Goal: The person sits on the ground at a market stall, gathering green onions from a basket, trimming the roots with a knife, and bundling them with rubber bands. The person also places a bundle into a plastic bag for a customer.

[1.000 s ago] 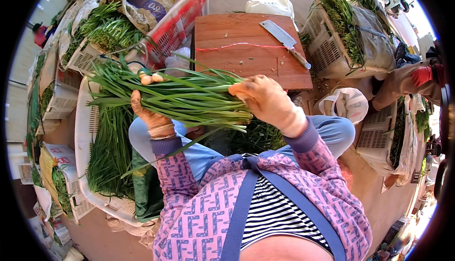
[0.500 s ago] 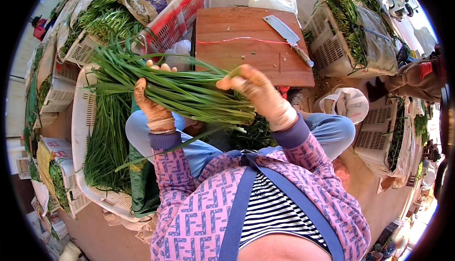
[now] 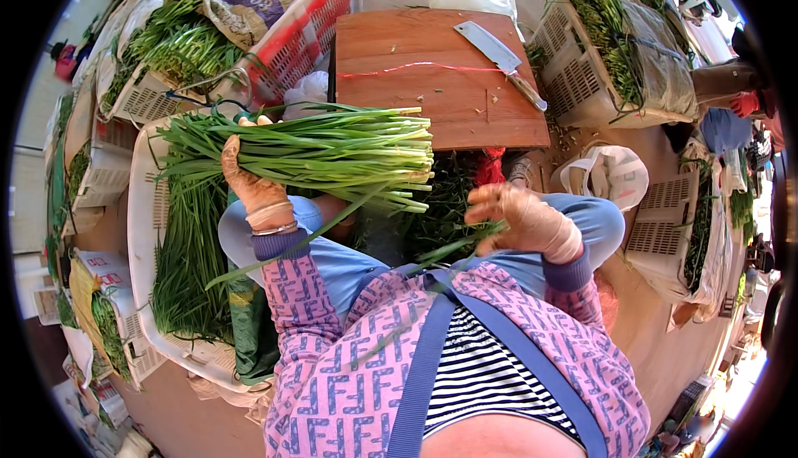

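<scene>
My left hand (image 3: 249, 184), in a thin stained glove, is wrapped round a thick bunch of garlic chives (image 3: 349, 155). The pale cut ends point right and the green leaves trail left over a white basket (image 3: 143, 242). More chives (image 3: 189, 267) lie in that basket. Slightly blurred, my right hand (image 3: 528, 219) is apart from the bunch, above my right knee. Its fingers are closed on a few loose chive leaves (image 3: 449, 252) that reach toward my lap. One long leaf hangs from the bunch across my left wrist.
Ahead is a wooden board (image 3: 416, 59) with a cleaver (image 3: 503, 63) and red string (image 3: 399, 68). Dark green trimmings (image 3: 432, 217) lie between my legs. A white bucket (image 3: 611, 175) stands right. Crates of greens (image 3: 573, 59) surround me; a person's leg (image 3: 723, 84) shows far right.
My right hand has left the bunch and moved down and right with loose leaves. The bunch has tipped so its cut ends sit higher, still in my left hand.
</scene>
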The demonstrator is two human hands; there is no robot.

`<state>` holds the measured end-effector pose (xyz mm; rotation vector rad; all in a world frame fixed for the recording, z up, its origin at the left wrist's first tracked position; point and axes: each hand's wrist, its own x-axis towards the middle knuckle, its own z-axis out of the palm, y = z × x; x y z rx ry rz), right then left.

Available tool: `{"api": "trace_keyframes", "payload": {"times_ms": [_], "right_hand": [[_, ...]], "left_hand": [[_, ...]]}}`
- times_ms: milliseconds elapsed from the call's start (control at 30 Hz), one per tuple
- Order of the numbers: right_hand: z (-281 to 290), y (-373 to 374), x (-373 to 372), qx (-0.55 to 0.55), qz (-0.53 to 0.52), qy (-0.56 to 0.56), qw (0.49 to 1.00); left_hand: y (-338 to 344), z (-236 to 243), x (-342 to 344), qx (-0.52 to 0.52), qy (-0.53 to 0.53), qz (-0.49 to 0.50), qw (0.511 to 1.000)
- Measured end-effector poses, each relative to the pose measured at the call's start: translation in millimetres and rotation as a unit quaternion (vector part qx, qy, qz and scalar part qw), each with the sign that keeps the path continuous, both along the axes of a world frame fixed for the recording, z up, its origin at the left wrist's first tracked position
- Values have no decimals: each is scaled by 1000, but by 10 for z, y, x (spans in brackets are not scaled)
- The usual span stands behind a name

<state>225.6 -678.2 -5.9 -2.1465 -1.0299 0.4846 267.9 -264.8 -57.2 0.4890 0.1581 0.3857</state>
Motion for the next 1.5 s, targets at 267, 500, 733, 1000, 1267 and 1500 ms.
{"api": "trace_keyframes", "payload": {"times_ms": [267,500,733,1000,1267,1500], "right_hand": [[85,1897,-6,114,-157,-217,957],[134,1043,341,617,-85,319,714],[278,-83,-37,238,-113,468,843],[497,765,394,93,-208,-363,904],[-86,979,590,328,-231,-52,914],[106,924,352,116,-263,-351,891]], "left_hand": [[392,171,-717,74,130,-34,988],[1,-246,209,-7,68,-25,997],[-99,-143,263,-34,24,-49,998],[-249,197,105,-25,126,29,991],[-293,264,105,-38,142,-3,989],[-294,237,109,-72,148,11,986]]}}
